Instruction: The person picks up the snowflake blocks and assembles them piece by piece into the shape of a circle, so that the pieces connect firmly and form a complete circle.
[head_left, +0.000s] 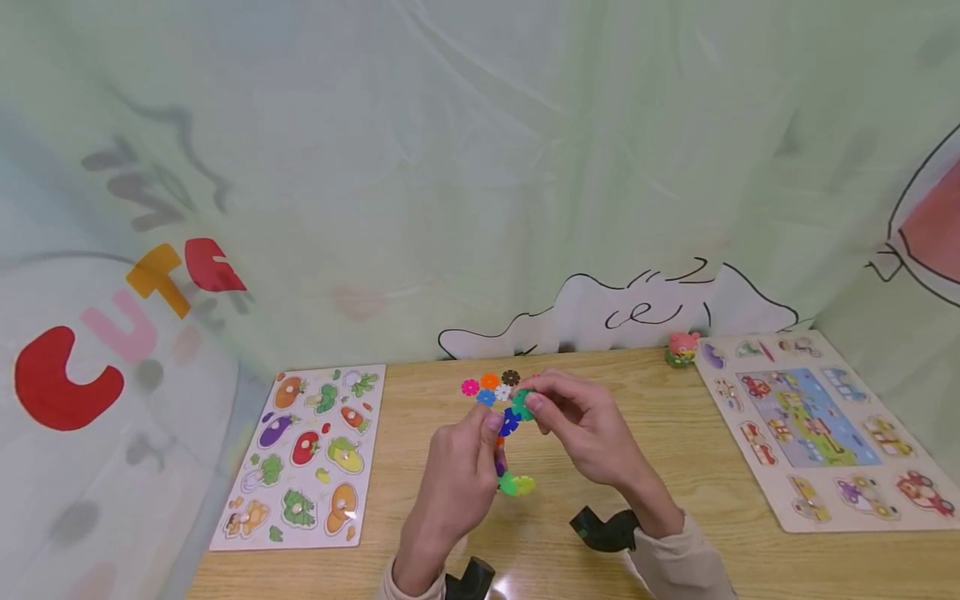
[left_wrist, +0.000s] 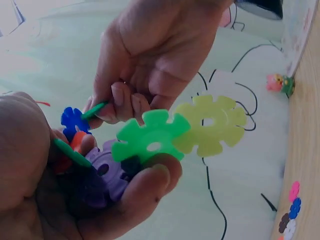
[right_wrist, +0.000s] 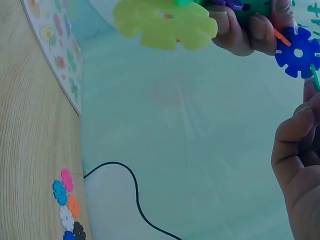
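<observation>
My left hand grips a chain of slotted plastic flower discs. In the left wrist view the chain shows a purple disc, a bright green disc and a yellow disc sticking out past the fingers. Orange and dark green pieces are partly hidden in the palm. A blue disc stands out at the chain's other end, beside the orange one. My right hand pinches a green disc between thumb and fingers, its edge against the blue disc; how deep the slots sit cannot be made out.
Loose discs lie on the table behind the hands, among them a pink disc and a brown disc. A vegetable puzzle board lies left, a vehicle puzzle board right. A small pink-and-green figurine stands by the back curtain.
</observation>
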